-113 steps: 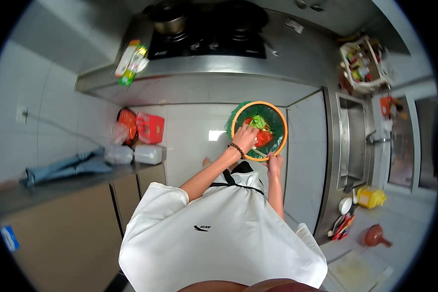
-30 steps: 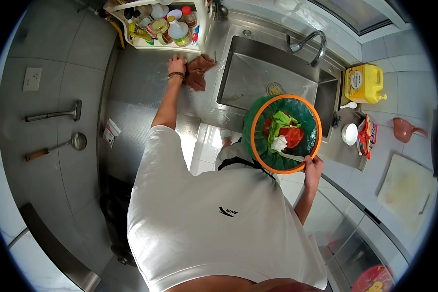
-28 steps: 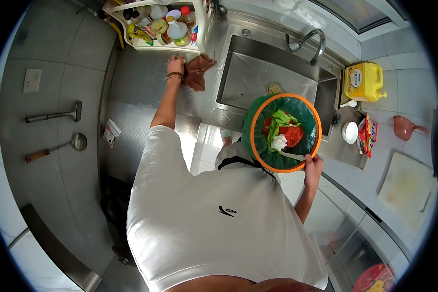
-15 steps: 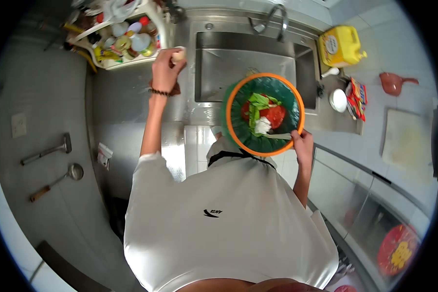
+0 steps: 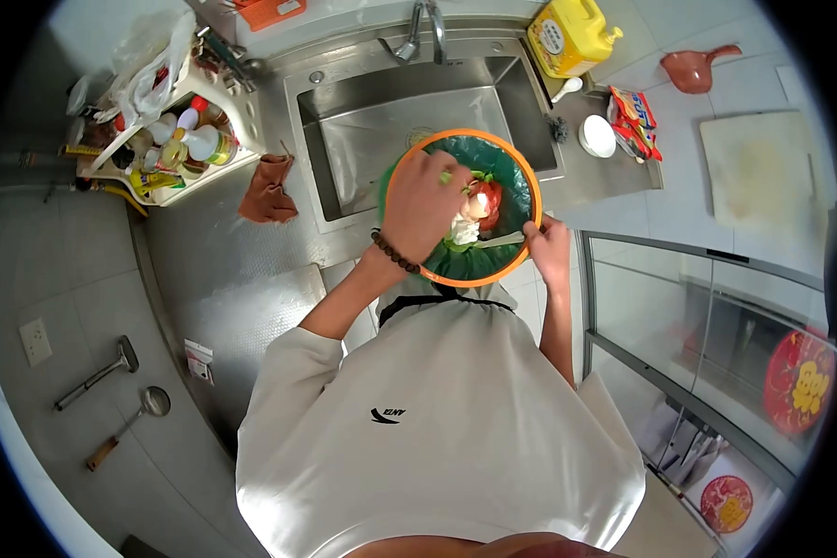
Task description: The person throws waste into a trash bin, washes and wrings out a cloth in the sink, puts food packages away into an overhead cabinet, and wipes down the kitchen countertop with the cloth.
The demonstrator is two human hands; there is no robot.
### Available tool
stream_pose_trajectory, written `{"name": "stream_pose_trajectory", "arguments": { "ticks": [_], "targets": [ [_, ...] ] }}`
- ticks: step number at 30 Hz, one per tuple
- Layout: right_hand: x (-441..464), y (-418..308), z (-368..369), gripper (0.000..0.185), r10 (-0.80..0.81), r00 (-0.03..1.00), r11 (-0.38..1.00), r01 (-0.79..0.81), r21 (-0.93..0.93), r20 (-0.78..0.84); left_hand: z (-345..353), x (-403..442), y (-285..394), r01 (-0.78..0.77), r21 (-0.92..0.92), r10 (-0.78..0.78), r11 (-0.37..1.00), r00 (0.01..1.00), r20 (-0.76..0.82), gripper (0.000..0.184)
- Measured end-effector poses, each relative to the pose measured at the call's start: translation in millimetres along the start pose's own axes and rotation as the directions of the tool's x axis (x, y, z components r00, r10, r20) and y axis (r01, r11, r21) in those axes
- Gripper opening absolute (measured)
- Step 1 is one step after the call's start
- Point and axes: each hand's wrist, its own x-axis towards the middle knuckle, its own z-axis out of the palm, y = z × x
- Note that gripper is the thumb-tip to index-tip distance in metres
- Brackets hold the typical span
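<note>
My right hand [image 5: 550, 249] grips the orange rim of a trash bin [image 5: 528, 172] lined with a dark green bag. It tilts the bin open toward me by the sink. Over the bin's mouth is my left hand [image 5: 423, 206], back upward, with a beaded bracelet at the wrist; its fingers point down and are mostly hidden. Just beyond the fingertips shows a pale rounded piece, perhaps eggshell [image 5: 476, 202]; whether the fingers still touch it is unclear. Inside lie crumpled white tissue [image 5: 463, 231], something red [image 5: 493, 206], green leaves and a pale strip [image 5: 499, 240].
Behind the bin is a steel sink [image 5: 344, 139] with a faucet [image 5: 423, 33]. A brown cloth [image 5: 270, 189] and a bottle rack [image 5: 242, 121] stand left. To the right are a yellow jug [image 5: 567, 42], a white bowl [image 5: 597, 137] and red packets [image 5: 634, 121].
My left hand has moved from above the left counter, where it held a pale round thing, to over the bin. A pale piece now shows among the waste. The view has shifted.
</note>
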Motion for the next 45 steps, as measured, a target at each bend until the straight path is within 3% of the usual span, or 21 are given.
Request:
{"name": "stream_pose_trajectory", "arguments": {
  "ticks": [1, 2, 4, 5, 6, 8, 14, 15, 16, 18, 24, 26, 27, 29, 30, 32, 35, 36, 38, 39, 45],
  "targets": [
    [3.7, 0.7, -9.1, 0.021, -0.015, 1.000, 1.000, 0.015, -0.015, -0.009, 4.2, 3.7, 2.4, 0.124, 0.012, -0.123, 0.992, 0.990, -0.071, 0.035],
    [8.6, 2.8, -19.5, 0.021, -0.029, 0.999, 0.999, 0.029, -0.031, -0.018, 8.7, 6.3, 5.1, 0.116, 0.008, -0.115, 0.993, 0.991, -0.064, 0.035],
    [26.4, 18.5, -42.2, 0.021, -0.025, 0.999, 0.999, 0.024, -0.025, -0.030, 22.9, 13.4, 8.0, 0.393, 0.115, -0.369, 0.912, 0.911, -0.183, 0.040],
    [34.8, 21.3, -54.0, 0.021, -0.016, 1.000, 1.000, 0.016, -0.023, -0.018, 36.7, 12.5, 3.5, 0.437, 0.094, -0.434, 0.895, 0.899, -0.054, 0.044],
    [42.0, 24.2, -63.7, 0.021, -0.008, 1.000, 1.000, 0.008, -0.022, -0.005, 48.6, 12.6, 1.5, 0.430, 0.091, -0.427, 0.898, 0.903, -0.051, 0.044],
    [48.4, 29.6, -66.6, 0.021, 0.001, 1.000, 1.000, -0.001, -0.005, -0.013, 66.0, 6.9, -3.1, 0.518, -0.145, -0.495, 0.843, 0.853, 0.166, 0.032],
    [105.1, 64.7, -124.4, 0.031, -0.070, 0.991, 0.993, 0.080, -0.087, 0.115, 119.9, 29.2, 33.7, 0.571, -0.116, -0.569, 0.813, 0.821, 0.052, 0.024],
    [119.4, 82.8, -131.3, 0.038, -0.069, 0.996, 0.933, 0.042, 0.358, 0.063, 127.4, 38.2, 44.3, 0.576, -0.125, -0.578, 0.808, 0.816, 0.024, 0.022],
    [133.1, 97.4, -148.2, 0.038, -0.074, 0.995, 0.933, 0.045, 0.356, 0.067, 132.1, 44.7, 53.6, 0.579, -0.126, -0.582, 0.805, 0.813, 0.019, 0.022],
    [160.9, 126.8, -192.6, 0.034, 0.111, 0.994, 0.809, -0.092, 0.581, 0.003, 140.8, 54.7, 69.7, 0.618, -0.144, -0.623, 0.773, 0.782, 0.006, 0.020],
    [340.0, 373.1, -252.5, 0.024, 0.250, 0.938, 0.935, -0.169, 0.311, -0.241, 175.0, 75.6, 109.5, 0.642, -0.093, -0.648, 0.761, 0.754, -0.107, 0.018],
    [411.4, 450.8, -260.7, 0.042, 0.111, 0.932, 0.972, -0.174, -0.158, -0.344, 176.1, 83.1, 118.2, 0.699, -0.092, -0.704, 0.710, 0.706, -0.069, 0.018],
    [425.4, 449.9, -268.2, 0.042, 0.110, 0.937, 0.972, -0.170, -0.159, -0.333, 180.4, 83.0, 122.2, 0.685, -0.082, -0.690, 0.724, 0.716, -0.107, 0.018],
    [450.2, 444.1, -287.6, 0.062, -0.366, 0.814, 0.896, 0.177, -0.407, -0.452, 185.0, 87.4, 130.3, 0.706, -0.070, -0.709, 0.705, 0.697, -0.107, 0.019],
    [461.8, 435.5, -295.0, 0.062, -0.366, 0.818, 0.897, 0.183, -0.402, -0.443, 186.8, 89.0, 134.0, 0.719, -0.062, -0.720, 0.693, 0.686, -0.104, 0.020],
    [484.5, 424.7, -303.0, 0.073, -0.086, 0.923, 0.946, -0.043, -0.321, -0.376, 192.3, 90.7, 138.8, 0.753, -0.040, -0.753, 0.657, 0.650, -0.104, 0.021],
    [509.2, 432.7, -301.5, 0.082, -0.022, 0.949, 0.919, -0.104, -0.380, -0.314, 198.7, 88.6, 141.4, 0.763, -0.041, -0.762, 0.645, 0.638, -0.112, 0.022],
    [519.1, 449.4, -299.5, 0.082, -0.027, 0.952, 0.920, -0.096, -0.379, -0.306, 199.6, 90.4, 143.7, 0.768, -0.038, -0.766, 0.640, 0.632, -0.119, 0.022],
    [522.2, 464.1, -296.0, 0.081, -0.374, 0.893, 0.822, 0.195, -0.535, -0.249, 199.4, 93.4, 146.9, 0.777, -0.039, -0.775, 0.629, 0.621, -0.119, 0.022],
    [517.0, 463.1, -302.6, 0.079, -0.432, 0.874, 0.820, 0.278, -0.501, -0.222, 199.9, 94.0, 147.1, 0.778, -0.037, -0.776, 0.627, 0.619, -0.120, 0.022],
    [486.5, 462.0, -301.1, 0.064, -0.303, 0.918, 0.875, 0.162, -0.456, -0.255, 199.1, 89.7, 153.9, 0.804, 0.005, -0.798, 0.595, 0.591, -0.120, 0.023]
  ]
}}
